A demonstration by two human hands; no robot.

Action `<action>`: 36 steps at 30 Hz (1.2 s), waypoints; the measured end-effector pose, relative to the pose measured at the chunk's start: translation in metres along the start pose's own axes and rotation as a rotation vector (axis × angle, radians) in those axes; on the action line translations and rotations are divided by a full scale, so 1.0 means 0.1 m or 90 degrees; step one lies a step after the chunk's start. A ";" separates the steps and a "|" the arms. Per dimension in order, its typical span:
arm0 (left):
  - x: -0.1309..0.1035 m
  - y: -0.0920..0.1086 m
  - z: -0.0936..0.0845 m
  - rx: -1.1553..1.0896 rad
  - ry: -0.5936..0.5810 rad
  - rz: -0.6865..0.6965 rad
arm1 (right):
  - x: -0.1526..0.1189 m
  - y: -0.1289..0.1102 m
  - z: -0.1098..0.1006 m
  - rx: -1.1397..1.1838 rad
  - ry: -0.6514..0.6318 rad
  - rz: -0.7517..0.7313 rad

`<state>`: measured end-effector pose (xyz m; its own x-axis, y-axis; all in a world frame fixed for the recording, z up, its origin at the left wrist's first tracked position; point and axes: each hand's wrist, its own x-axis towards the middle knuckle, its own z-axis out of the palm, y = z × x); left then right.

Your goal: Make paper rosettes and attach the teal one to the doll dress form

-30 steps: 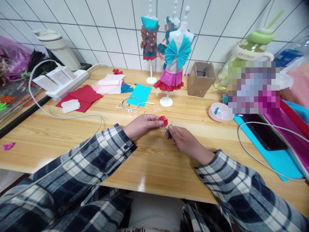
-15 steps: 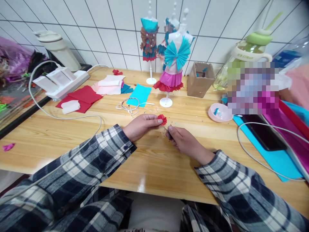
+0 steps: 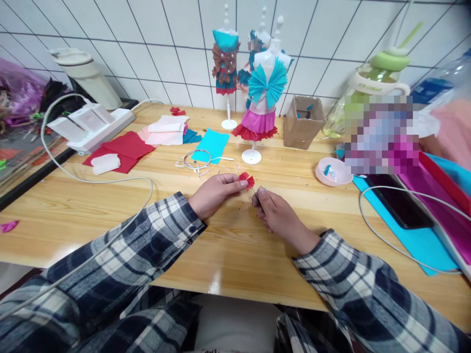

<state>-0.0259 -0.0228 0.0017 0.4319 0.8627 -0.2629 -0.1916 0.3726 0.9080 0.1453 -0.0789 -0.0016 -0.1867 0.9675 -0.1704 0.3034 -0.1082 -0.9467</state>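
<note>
Between the thumb and fingers of my left hand (image 3: 217,193) is a small red pleated paper piece (image 3: 247,180). My right hand (image 3: 278,214), just to its right, is closed around a small dark metal tool (image 3: 256,197), whose thin tip points up-left to the red paper's lower edge. The tool looks like small scissors, but the fingers hide most of it. Tiny red scraps (image 3: 245,205) lie on the table below the paper. Behind the hands stands a mannequin (image 3: 262,105) with a blue pleated bow and a pink and red skirt.
A light wooden table (image 3: 221,250) holds red sheets (image 3: 128,149), a blue sheet (image 3: 211,145), coiled cord (image 3: 197,159), a cardboard box (image 3: 303,125), a pink bowl (image 3: 334,172) and a phone (image 3: 399,201). A white power strip (image 3: 101,130) with a cable sits left.
The red paper has turned slightly in my left hand. My right hand has tilted, and the tool's tip now points more steeply upward. The whole view has shifted a little.
</note>
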 end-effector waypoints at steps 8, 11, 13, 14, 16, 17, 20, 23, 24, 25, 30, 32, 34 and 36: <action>0.00 0.00 0.01 0.007 0.011 0.006 | 0.00 -0.01 0.02 0.009 0.013 -0.004; 0.00 0.00 0.01 0.011 0.009 0.010 | 0.00 -0.02 0.02 0.007 0.016 -0.006; 0.00 0.01 0.02 0.010 0.007 0.010 | 0.00 -0.03 0.02 0.007 0.018 -0.007; 0.00 0.01 0.02 0.008 0.006 0.009 | 0.00 -0.03 0.02 0.007 0.018 -0.006; 0.00 0.01 0.02 0.004 0.004 0.009 | 0.00 -0.04 0.02 0.008 0.013 -0.007; 0.00 0.01 0.02 0.004 0.005 0.009 | 0.00 -0.04 0.02 0.010 0.011 -0.006; 0.00 0.01 0.01 0.009 0.010 0.007 | 0.00 -0.03 0.01 0.010 0.007 -0.004; -0.01 0.01 0.01 0.014 0.010 0.006 | 0.01 -0.02 0.02 0.005 0.006 -0.001; -0.01 0.01 0.01 0.016 0.010 0.006 | 0.01 -0.01 0.01 0.004 0.004 -0.002; -0.01 0.01 0.01 0.018 0.012 0.005 | 0.01 -0.01 0.01 0.004 0.002 -0.003; -0.01 0.04 0.00 0.009 0.017 0.000 | 0.00 -0.03 -0.02 0.026 -0.020 0.012; -0.01 0.04 -0.01 -0.005 0.018 -0.007 | -0.01 -0.05 -0.04 0.041 -0.023 0.033; -0.01 0.04 -0.02 -0.008 0.012 -0.011 | -0.02 -0.06 -0.05 0.047 -0.027 0.048; 0.00 0.04 -0.03 0.008 -0.007 -0.010 | -0.02 -0.07 -0.06 0.042 -0.032 0.049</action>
<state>-0.0296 -0.0206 0.0040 0.4440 0.8532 -0.2738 -0.1742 0.3819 0.9076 0.1492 -0.0791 0.0070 -0.2124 0.9431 -0.2559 0.2565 -0.1989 -0.9459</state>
